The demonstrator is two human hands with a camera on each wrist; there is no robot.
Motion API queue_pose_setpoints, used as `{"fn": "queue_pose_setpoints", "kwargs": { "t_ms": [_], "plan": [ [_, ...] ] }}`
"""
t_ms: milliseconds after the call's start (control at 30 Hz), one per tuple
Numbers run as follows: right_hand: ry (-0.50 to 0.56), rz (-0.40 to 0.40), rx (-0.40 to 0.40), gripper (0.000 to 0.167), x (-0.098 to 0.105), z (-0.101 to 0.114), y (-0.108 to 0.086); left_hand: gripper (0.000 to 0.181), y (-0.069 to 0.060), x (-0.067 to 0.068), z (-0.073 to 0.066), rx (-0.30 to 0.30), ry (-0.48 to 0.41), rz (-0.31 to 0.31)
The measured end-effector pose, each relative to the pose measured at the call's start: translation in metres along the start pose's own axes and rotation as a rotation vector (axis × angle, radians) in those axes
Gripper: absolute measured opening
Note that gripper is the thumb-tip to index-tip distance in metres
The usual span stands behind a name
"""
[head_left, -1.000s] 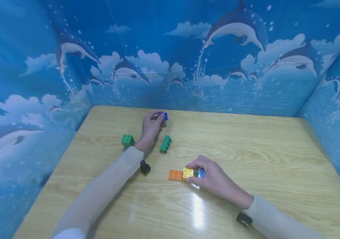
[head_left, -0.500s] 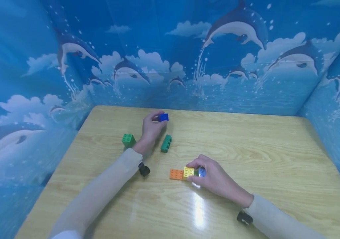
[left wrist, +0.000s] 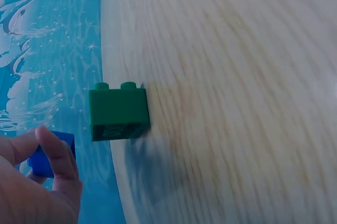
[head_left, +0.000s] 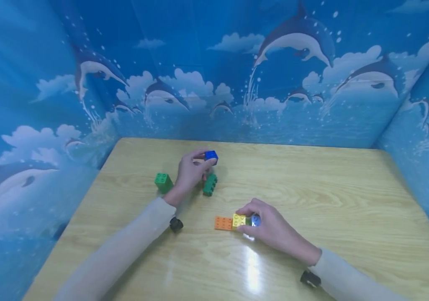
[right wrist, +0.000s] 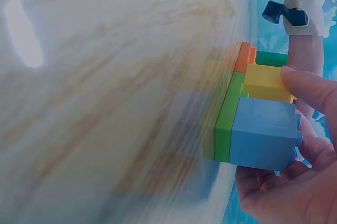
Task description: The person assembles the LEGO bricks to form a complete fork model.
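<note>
While the left hand (head_left: 189, 173) pinches a dark blue block (head_left: 211, 155) and the right hand (head_left: 271, 221) a yellow block (head_left: 239, 219), dipping the left could knock the dark green brick (head_left: 210, 186) alongside.

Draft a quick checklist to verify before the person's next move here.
1. Dark blue brick pinched in left hand: ok.
2. Right hand gripping the yellow brick: ok.
3. Orange plate with studs exposed: ok.
4. Dark blue brick positioned over the orange plate: not ok, it is farther back, beyond the dark green brick.
5. Yellow brick fully pressed down: cannot tell, joint not clear enough.
</note>
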State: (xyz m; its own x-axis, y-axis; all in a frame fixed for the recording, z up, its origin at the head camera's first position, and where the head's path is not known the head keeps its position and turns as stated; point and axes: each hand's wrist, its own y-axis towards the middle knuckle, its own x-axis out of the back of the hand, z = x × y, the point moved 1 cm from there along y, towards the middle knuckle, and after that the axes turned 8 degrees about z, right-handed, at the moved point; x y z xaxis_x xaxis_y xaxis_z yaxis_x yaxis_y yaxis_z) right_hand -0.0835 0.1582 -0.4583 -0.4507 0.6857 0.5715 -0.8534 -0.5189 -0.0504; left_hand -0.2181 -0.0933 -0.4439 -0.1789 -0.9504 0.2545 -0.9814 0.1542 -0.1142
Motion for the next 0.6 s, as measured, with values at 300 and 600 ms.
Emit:
{"fn": "queue_pose_setpoints", "kwargs": {
  "t_ms": [300, 600],
  "plan": [
    [-0.014, -0.006, 0.004, 0.037, 0.002, -0.002, 0.000, 0.043, -0.017, 0.003, 0.000, 0.006, 0.105, 0.052],
    [-0.018, -0.009, 0.020, 0.037, 0.000, 0.000, 0.000, 0.039, -0.041, 0.000, 0.002, -0.112, 0.144, 0.133]
  ]
}}
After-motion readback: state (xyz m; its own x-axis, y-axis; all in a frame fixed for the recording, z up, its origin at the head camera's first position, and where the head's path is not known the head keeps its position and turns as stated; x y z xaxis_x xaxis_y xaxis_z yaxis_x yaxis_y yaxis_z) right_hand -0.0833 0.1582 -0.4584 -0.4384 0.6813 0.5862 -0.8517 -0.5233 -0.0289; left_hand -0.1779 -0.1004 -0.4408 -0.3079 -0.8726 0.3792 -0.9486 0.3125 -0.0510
